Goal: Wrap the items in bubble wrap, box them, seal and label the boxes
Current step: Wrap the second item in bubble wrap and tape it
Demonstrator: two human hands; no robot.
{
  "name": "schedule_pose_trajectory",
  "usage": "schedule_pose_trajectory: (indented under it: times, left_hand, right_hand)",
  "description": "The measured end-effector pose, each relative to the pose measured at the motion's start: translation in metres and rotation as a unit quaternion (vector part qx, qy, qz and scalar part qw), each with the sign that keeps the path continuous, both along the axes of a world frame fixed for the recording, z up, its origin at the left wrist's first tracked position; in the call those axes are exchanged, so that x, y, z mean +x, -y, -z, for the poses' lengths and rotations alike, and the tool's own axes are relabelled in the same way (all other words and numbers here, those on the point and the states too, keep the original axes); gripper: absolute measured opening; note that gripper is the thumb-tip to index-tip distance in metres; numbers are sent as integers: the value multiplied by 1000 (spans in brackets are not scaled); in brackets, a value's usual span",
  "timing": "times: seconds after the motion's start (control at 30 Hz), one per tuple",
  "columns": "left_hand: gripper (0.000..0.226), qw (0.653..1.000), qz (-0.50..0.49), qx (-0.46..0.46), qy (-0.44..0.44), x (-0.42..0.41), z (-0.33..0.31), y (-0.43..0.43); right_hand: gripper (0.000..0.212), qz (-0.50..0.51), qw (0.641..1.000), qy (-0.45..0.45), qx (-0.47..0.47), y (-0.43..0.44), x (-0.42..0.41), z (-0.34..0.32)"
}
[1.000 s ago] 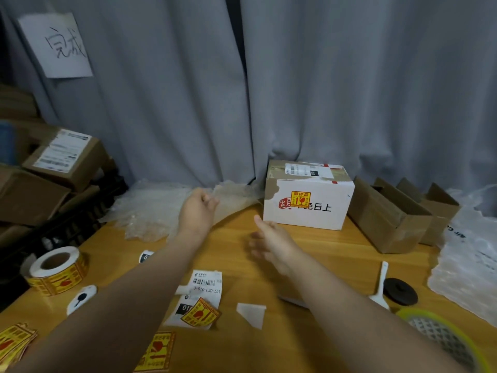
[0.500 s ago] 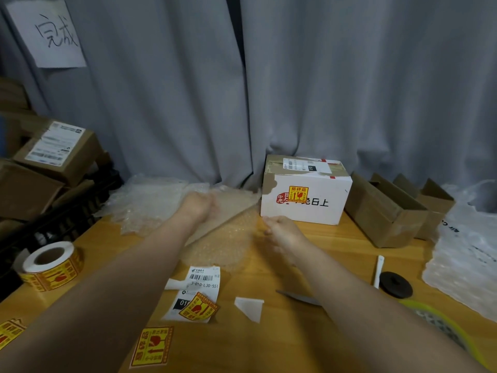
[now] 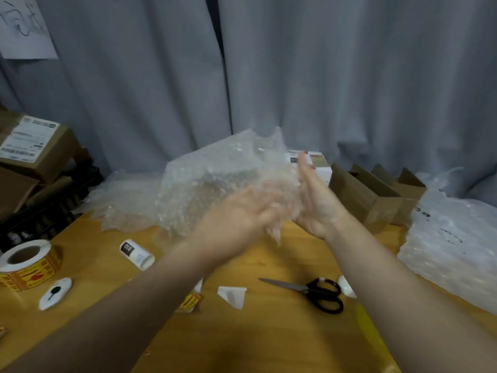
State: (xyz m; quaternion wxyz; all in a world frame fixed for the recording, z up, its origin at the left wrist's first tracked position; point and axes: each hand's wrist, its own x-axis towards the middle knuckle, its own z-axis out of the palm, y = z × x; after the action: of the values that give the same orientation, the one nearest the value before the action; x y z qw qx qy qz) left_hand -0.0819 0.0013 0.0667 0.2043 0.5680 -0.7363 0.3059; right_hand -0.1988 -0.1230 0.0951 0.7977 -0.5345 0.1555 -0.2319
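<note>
Raised over mid-surface: right hand flat, fingers straight up, palm against the bubble wrap sheet; left hand meets it at the sheet's near edge, too blurred to tell its grip. Below them the surface gives open room toward its near edge, with one scissors to the right and one label roll by the left edge. Behind the hands stands one white box, with two open brown boxes just beside it.
</note>
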Motion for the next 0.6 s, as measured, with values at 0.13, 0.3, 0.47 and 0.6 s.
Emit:
schedule_pose_trajectory:
  times: [0.13,0.3,0.47,0.6]
  left_hand:
    - [45,976,16,215,-13,-50,53,-11]
    - [39,919,-31,335,-206,-72,86,-14]
    - [64,857,-187,458,-144,-71,111,-9]
    - [65,831,-233,480,-156,-71,117,4]
  right_hand:
    - [14,218,966,-111,-87,-10,-30,55]
    - [26,233,910,-259,-226,-22,-68,126]
    - [30,217,845,-322,-368,-11,-79,136]
    - [30,195,795,-378,-432,-2,-85,138]
